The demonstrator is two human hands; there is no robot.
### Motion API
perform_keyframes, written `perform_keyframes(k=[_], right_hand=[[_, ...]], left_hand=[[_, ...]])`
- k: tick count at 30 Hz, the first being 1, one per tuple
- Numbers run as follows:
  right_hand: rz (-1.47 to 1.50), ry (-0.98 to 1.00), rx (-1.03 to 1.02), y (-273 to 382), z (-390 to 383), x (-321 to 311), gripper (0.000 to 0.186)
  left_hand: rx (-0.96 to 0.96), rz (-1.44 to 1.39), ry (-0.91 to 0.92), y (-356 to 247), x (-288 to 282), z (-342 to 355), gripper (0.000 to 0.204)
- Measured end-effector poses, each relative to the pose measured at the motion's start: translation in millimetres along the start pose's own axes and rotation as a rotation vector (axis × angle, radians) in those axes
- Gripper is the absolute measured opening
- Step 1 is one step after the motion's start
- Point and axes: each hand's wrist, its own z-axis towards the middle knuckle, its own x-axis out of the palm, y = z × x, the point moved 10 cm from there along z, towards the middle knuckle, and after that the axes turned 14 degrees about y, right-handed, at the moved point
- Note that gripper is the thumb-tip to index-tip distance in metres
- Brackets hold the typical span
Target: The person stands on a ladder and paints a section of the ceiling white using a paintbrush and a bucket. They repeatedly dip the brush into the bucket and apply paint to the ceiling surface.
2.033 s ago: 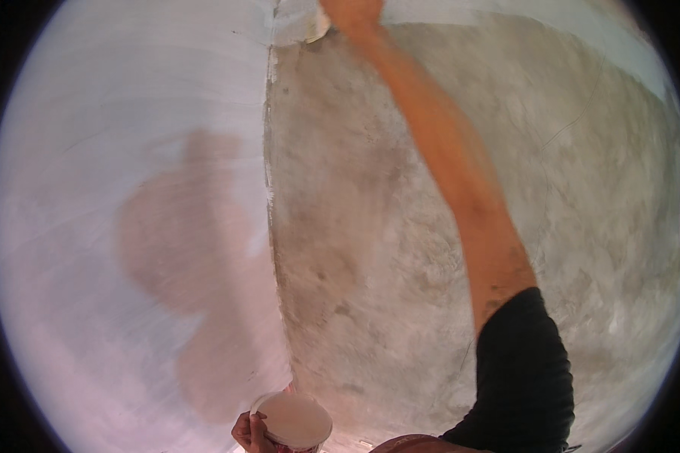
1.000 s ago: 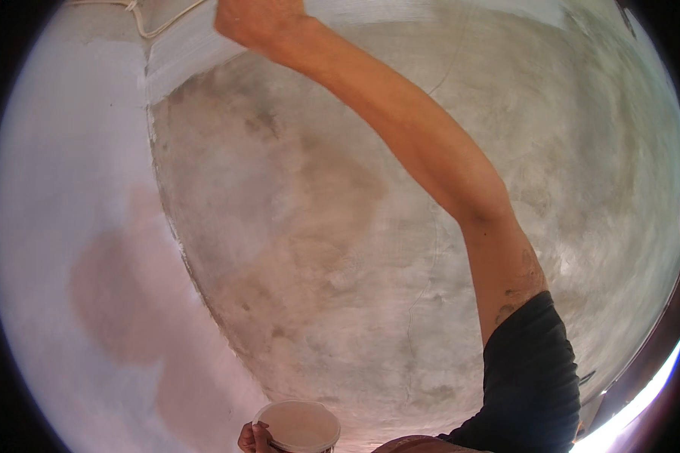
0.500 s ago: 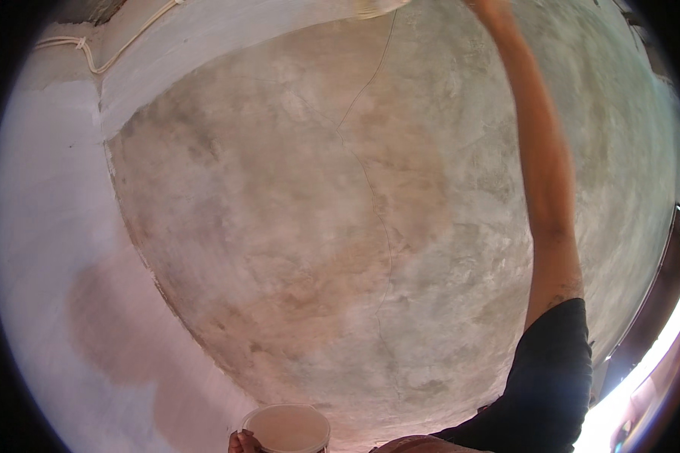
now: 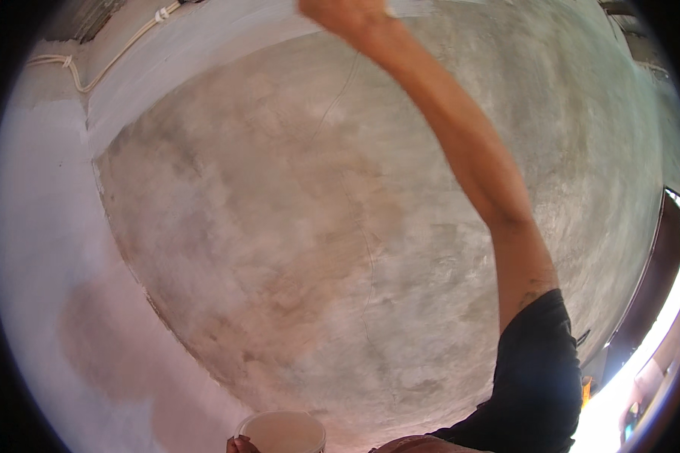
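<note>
Bare grey plaster wall (image 4: 400,249) lies just below the raised right hand (image 4: 344,13), whose grip I cannot tell at the frame's edge. The left hand (image 4: 238,445) cradles a white cup (image 4: 282,432) far below it; steady, overlapping strokes along the white painted band (image 4: 204,53) probably serve best.

The single head-worn fisheye view faces close onto a bare grey plaster wall (image 4: 431,249), its edges bowing.

The wall (image 4: 340,249) is showing mottled grey and tan plaster, with a pale whitish-lilac painted band (image 4: 45,249) lying left of that grey patch and above it. A white cord (image 4: 106,64) is running above the band. The sleeve (image 4: 536,377) is looking black. The tub (image 4: 283,432) below the patch is holding creamy pinkish-white.
</note>
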Motion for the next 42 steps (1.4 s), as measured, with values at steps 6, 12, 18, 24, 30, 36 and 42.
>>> perform_keyframes(k=[6,12,18,24,30,36,42], right_hand=[[0.288,-0.327,0.062,21.6,-3.6,-46.8,0.02],[0.74,-0.002,0.347,-129.4,-43.0,-32.8,0.029],[0.694,-0.05,0.454,-256.9,-81.3,-101.1,0.029],[-0.313,-0.079,0.499,-241.1,-69.0,-195.5,0.025],[-0.351,-0.105,0.309,-184.7,-44.9,-86.0,0.017],[-0.019,-0.159,0.071,-68.2,-19.0,-84.3,0.02],[0.441,-0.149,0.479,-189.7,-33.2,-60.4,0.025]], left_hand=[[-0.095,-0.545,-0.237,-142.4,-34.2,-12.1,0.016],[-0.051,-0.528,-0.239,-153.1,-28.2,-3.6,0.019],[-0.025,-0.568,-0.224,-132.8,-21.1,0.7,0.019],[0.143,-0.629,-0.169,-148.9,-24.9,2.1,0.02],[0.071,-0.594,-0.153,-132.0,-17.1,3.3,0.015],[0.071,-0.507,-0.134,-125.3,-16.1,9.9,0.023],[0.089,-0.06,-0.044,-49.0,-33.2,0.7,0.037]])
